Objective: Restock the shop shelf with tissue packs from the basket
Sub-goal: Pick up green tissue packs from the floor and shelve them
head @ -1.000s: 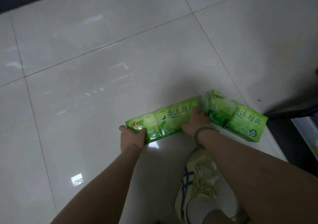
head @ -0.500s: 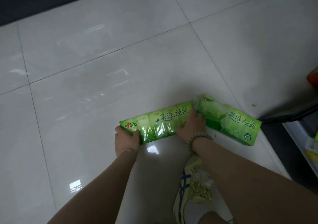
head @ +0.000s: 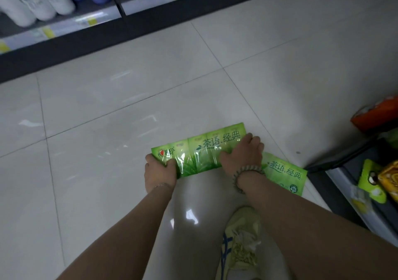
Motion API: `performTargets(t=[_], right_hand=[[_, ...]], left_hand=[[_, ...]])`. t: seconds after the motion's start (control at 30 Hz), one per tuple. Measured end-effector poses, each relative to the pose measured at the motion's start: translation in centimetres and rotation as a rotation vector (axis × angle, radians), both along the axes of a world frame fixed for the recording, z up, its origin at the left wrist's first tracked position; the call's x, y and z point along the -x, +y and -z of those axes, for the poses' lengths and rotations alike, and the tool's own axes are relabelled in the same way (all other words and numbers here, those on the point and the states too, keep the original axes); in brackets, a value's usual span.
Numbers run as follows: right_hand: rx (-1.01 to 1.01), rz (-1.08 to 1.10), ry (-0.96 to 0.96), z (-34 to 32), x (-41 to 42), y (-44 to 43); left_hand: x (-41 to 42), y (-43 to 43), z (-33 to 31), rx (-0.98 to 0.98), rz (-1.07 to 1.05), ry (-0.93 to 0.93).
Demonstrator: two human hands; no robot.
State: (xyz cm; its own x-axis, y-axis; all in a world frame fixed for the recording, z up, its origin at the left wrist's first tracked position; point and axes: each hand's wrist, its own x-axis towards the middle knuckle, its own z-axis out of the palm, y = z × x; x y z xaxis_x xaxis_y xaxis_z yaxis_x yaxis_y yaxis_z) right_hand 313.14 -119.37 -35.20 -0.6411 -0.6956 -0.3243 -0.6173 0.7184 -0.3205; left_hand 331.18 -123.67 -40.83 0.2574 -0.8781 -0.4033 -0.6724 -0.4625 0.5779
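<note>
The person has the long green pack (head: 200,152) by its two ends, I'd guess so the soft row doesn't sag in the middle on its way to the shelf (head: 342,182) off to the right. The left hand (head: 159,170) grips one end, thumb on the front and fingers wrapped round it. The right hand (head: 241,152) arches over the other end, fingers hooked past the far edge. Both arms reach down, almost straight. A second pack (head: 286,174) lies on the floor (head: 107,107) just right of the right fingers, near the shelf's foot.

L grip (head: 159,170) + R grip (head: 242,154) hold green tissue pack (head: 199,151) by ends; 2nd pack (head: 285,173) on floor (head: 103,129) beside.
</note>
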Motion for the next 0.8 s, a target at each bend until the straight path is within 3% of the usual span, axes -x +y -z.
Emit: performTargets(t=[0.8], right_hand=[[0.383,0.146,0.169,-21.7,4.7,0.9]], left_hand=[[6.2,-3.0,-20.9,0.4,0.139,0.204]])
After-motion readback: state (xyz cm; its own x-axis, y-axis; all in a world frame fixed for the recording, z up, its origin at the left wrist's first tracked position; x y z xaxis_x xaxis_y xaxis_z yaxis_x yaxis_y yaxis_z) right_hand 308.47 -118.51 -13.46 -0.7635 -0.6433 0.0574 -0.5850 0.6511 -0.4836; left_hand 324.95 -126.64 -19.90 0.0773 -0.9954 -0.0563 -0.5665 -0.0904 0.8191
